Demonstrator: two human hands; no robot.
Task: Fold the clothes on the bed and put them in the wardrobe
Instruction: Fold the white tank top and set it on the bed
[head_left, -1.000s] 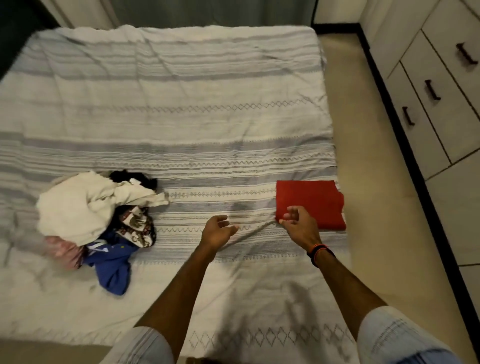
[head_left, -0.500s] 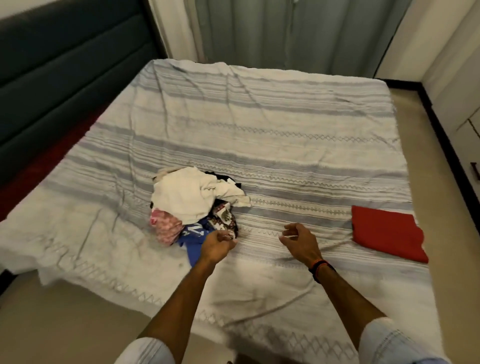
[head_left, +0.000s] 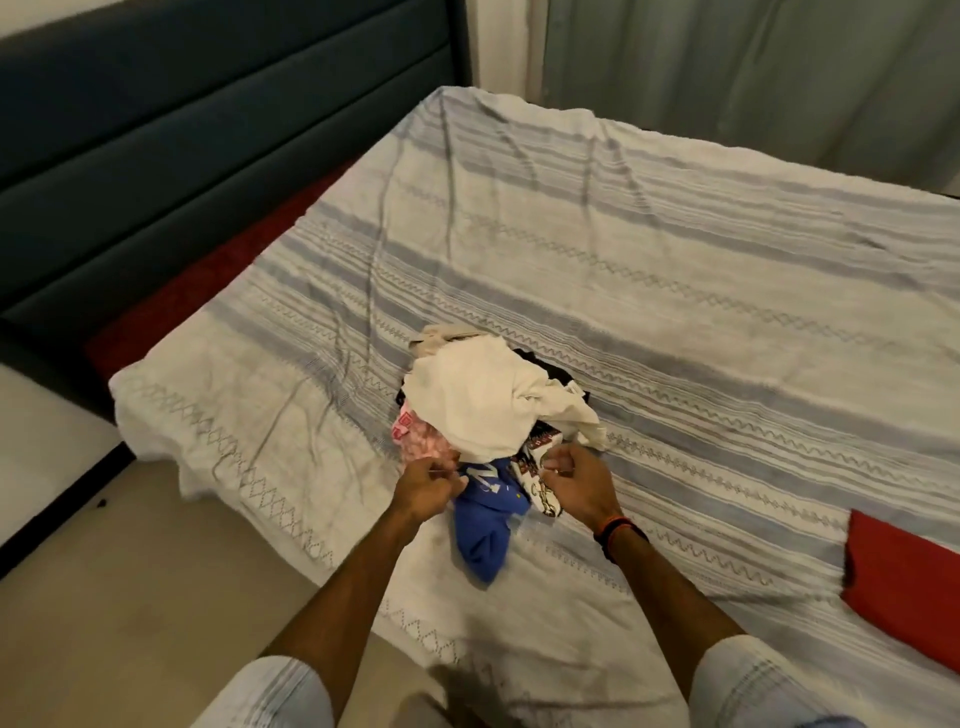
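A soft heap of crumpled clothes lies on the bed: a cream cloth on top, pink, blue and printed pieces under it. The left hand and the right hand are at the heap's near edge, fingers curled; whether each grip pinches cloth, I cannot tell. A folded red garment lies well apart at the right. The bedcover is striped and wrinkled; a dark padded headboard stands at the left.

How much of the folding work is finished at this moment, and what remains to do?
Done: one red garment lies folded flat at the bed's right edge, not in the wardrobe. In hand: the left hand and right hand are at the near edge of the pile of clothes; whether they grip anything is unclear. Left: the white, pink, blue and patterned pieces are unfolded, and nothing is put away.
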